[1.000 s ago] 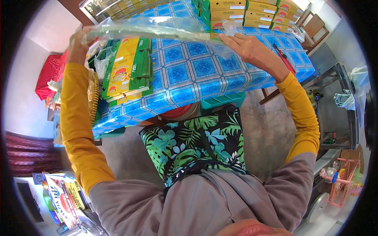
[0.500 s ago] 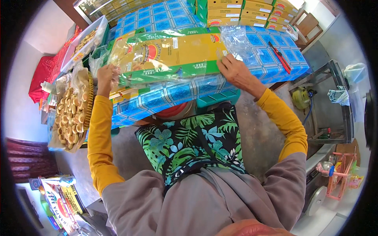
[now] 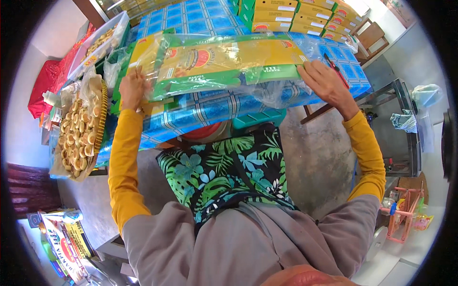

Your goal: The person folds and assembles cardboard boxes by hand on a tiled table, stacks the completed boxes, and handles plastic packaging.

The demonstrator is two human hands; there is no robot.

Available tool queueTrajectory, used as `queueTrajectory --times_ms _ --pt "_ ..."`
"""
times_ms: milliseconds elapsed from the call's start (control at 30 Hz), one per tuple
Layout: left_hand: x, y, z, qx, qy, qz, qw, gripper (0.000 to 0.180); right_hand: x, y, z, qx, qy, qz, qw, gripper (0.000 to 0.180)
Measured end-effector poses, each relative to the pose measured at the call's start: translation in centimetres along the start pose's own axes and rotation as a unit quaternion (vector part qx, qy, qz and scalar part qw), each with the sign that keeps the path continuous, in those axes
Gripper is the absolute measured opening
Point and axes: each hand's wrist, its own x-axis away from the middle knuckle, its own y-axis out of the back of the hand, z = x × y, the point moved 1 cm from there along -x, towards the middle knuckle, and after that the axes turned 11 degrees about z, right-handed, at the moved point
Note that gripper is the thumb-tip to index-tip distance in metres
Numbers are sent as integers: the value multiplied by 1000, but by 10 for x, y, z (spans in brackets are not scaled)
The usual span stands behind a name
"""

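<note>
A flat yellow-and-green cardboard box blank (image 3: pixel 267 53) spans the table in front of me, with a clear plastic bag (image 3: pixel 162 57) around its left and middle part. My left hand (image 3: pixel 132 88) is closed on the bag's left end. At the other end, my right hand (image 3: pixel 327 86) grips the blank's right edge, thumb near the corner. Crumpled plastic hangs below the blank close to that hand. Just behind my right hand lies a red-handled cutting tool (image 3: pixel 338 74), partly covered.
A blue checked cloth (image 3: pixel 191 107) covers the table. Stacked yellow-green boxes (image 3: pixel 305 16) stand at the back right. A basket of small round pastries (image 3: pixel 78 138) and a white tray (image 3: pixel 102 45) stand at the left. Below the table edge sits a teal stool (image 3: pixel 257 119).
My right hand has moved right, and the cardboard blank has shifted that way with it, coming nearer the red-handled tool. My left hand stays at the left end, slightly lower.
</note>
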Motion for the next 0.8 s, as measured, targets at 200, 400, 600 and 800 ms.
queueTrajectory --times_ms 200,400,600,800 --pt "-40 2 30 -5 -47 73 996 42 24 -53 77 -196 -269 -53 941 52" --pt "-99 -10 -3 49 -45 18 998 53 28 -76 55 -598 -541 -130 577 44" --pt "-100 -56 -38 131 -22 -31 991 45 20 -64 16 -850 -457 -25 261 39" --pt "-103 -64 -45 164 -48 -45 984 38 -26 -72 19 -846 -481 -96 211 32"
